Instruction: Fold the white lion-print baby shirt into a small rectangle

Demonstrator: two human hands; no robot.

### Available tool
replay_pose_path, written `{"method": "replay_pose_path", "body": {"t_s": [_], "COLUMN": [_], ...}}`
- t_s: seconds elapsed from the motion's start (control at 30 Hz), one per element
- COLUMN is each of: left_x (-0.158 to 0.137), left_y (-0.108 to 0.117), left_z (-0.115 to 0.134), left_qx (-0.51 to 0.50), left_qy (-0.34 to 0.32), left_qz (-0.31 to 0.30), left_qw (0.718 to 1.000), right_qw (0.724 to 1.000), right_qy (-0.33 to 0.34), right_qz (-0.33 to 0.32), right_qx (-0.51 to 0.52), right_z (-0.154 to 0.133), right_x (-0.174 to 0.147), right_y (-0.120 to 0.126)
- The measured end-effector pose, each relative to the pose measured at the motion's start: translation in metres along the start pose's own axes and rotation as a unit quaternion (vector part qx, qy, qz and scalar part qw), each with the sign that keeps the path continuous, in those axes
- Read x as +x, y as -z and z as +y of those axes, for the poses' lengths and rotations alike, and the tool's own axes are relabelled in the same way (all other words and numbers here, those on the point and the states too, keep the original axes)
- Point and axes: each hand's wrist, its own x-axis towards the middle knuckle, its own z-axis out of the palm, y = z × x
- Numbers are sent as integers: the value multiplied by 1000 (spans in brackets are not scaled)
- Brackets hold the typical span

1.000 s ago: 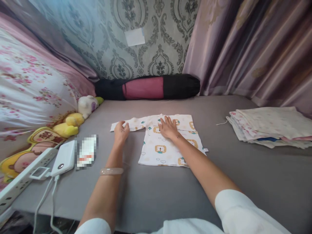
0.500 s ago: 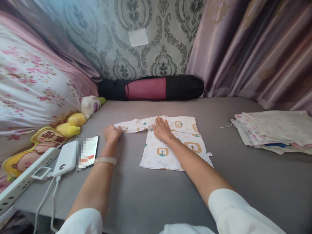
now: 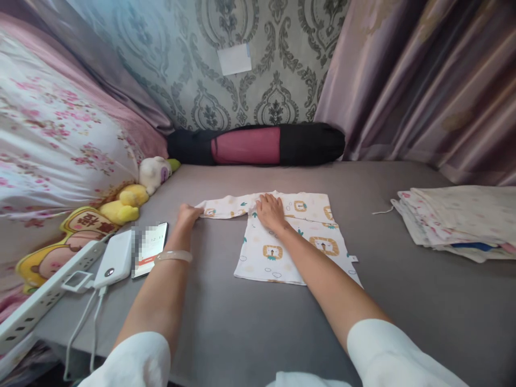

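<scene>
Lion-print shirt [image 3: 304, 228], white with tan lion faces and green sprigs, lies flat on a grey surface [image 3: 250, 322]; take its middle as the centre of the clock. One sleeve [image 3: 226, 207] stretches out between nine and ten o'clock, while the opposite side ends in a straight edge. A small white tag [image 3: 353, 258] sticks out between three and four.

At nine o'clock the left hand [image 3: 187, 216] is closed on the end of that sleeve, apparently pinching the cuff, though the fingertips are mostly hidden. A pale bangle [image 3: 173, 257] circles its wrist. At ten o'clock the right hand [image 3: 271, 212] rests palm down near the shoulder, grasping nothing, fingers apart and slightly bent; its forearm crosses the shirt to between four and five.

Further out at nine o'clock are a phone [image 3: 155, 244], close beside the left forearm, and a white power bank [image 3: 115, 258]. A power strip [image 3: 48, 295] lies between eight and nine. Towards ten sit a yellow plush toy [image 3: 124, 204] and a white plush toy [image 3: 153, 174]. A black-and-pink rolled bag [image 3: 245, 145] lies along the wall at eleven, and a stack of folded cloths [image 3: 463, 220] at three.
</scene>
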Motion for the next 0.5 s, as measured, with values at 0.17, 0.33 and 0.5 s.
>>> {"method": "replay_pose_path", "body": {"t_s": [0.17, 0.33, 0.5], "left_x": [5, 7, 8], "left_y": [4, 12, 22], "left_z": [5, 31, 64], "left_qx": [-187, -381, -545], "left_qy": [15, -5, 3], "left_qz": [23, 47, 55], "left_qw": [982, 923, 837], "right_qw": [1000, 999, 998], "right_qy": [-11, -16, -20], "right_qz": [-16, -18, -41], "right_qx": [-19, -39, -42], "right_z": [-7, -10, -11], "right_x": [-1, -3, -2], "right_y": [1, 2, 4]}}
